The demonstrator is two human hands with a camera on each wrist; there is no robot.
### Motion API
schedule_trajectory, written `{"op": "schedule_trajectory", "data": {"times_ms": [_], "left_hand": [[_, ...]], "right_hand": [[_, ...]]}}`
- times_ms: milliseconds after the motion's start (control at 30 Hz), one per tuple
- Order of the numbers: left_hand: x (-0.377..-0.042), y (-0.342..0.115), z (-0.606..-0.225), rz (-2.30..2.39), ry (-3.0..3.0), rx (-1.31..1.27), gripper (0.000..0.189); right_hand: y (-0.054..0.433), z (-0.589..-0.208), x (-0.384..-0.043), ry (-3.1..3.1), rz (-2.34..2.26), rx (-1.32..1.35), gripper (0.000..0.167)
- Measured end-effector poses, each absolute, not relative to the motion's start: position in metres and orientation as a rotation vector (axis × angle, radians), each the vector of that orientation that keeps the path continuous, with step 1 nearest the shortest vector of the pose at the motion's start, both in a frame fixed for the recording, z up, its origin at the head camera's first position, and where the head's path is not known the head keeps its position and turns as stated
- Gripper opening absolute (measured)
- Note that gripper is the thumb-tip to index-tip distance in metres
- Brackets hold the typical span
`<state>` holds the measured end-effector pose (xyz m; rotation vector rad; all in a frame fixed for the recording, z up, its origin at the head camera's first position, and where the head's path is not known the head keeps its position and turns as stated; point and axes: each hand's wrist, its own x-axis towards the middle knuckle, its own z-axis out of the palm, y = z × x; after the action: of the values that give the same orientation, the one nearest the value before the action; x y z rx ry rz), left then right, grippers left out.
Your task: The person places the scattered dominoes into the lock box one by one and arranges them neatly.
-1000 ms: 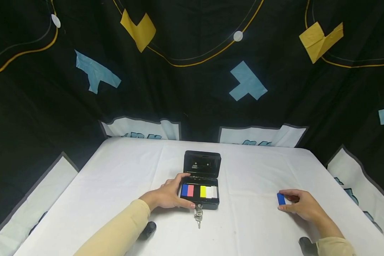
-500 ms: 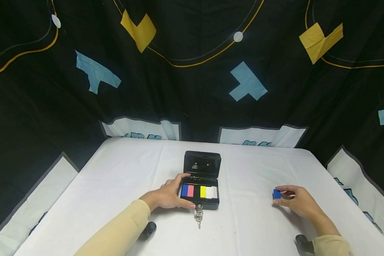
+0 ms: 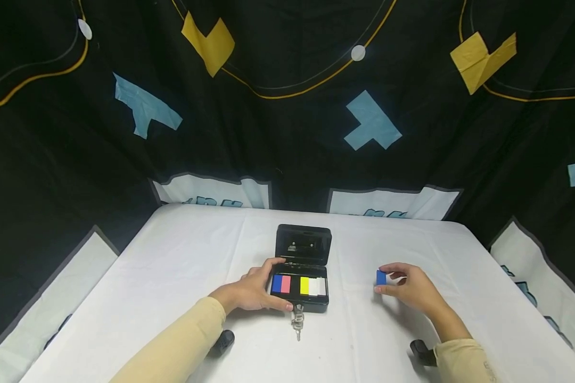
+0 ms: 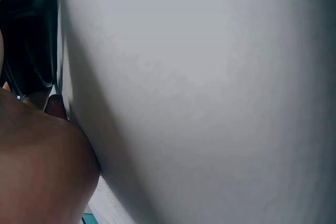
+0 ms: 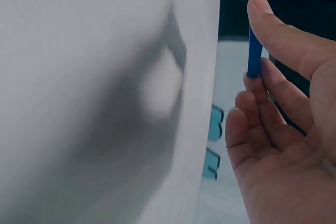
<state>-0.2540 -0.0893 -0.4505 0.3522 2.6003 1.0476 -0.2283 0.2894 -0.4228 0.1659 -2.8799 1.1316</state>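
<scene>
A small black cash box (image 3: pixel 299 304) stands on the table with its lid (image 3: pixel 303 244) raised. Inside it are flat coloured blocks: a blue one (image 3: pixel 277 284), a pink one (image 3: pixel 285 284), a yellow one (image 3: pixel 304 286) and white ones (image 3: pixel 317 286). My left hand (image 3: pixel 251 290) grips the box's left side, thumb at the front and fingers toward the hinge. To the right of the box, my right hand (image 3: pixel 409 287) pinches a flat blue block (image 3: pixel 381 277) between thumb and fingertips. In the right wrist view this block (image 5: pixel 254 56) stands upright, held above the tabletop.
Keys (image 3: pixel 297 322) on a ring hang at the front of the box. The white tablecloth (image 3: pixel 364 340) covers the table, and a black curtain (image 3: pixel 287 133) with yellow and blue tape pieces hangs behind. A dark wrist device (image 3: pixel 421 352) sits under the right wrist.
The right hand has moved left toward the box, carrying the blue block, which was farther right before. The left hand and the cash box have stayed in place.
</scene>
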Motion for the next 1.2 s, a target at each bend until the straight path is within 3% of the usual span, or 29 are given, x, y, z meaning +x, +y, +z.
{"op": "schedule_trajectory", "data": {"times_ms": [700, 1200], "left_hand": [[-0.253, -0.087, -0.448, 1.022, 2.605, 0.333, 0.118], [-0.254, -0.091, -0.447, 1.034, 2.582, 0.402, 0.116]], "right_hand": [[0.176, -0.426, -0.243, -2.882, 1.187, 0.249, 0.045], [0.129, -0.429, -0.249, -2.926, 1.069, 0.591, 0.047]]}}
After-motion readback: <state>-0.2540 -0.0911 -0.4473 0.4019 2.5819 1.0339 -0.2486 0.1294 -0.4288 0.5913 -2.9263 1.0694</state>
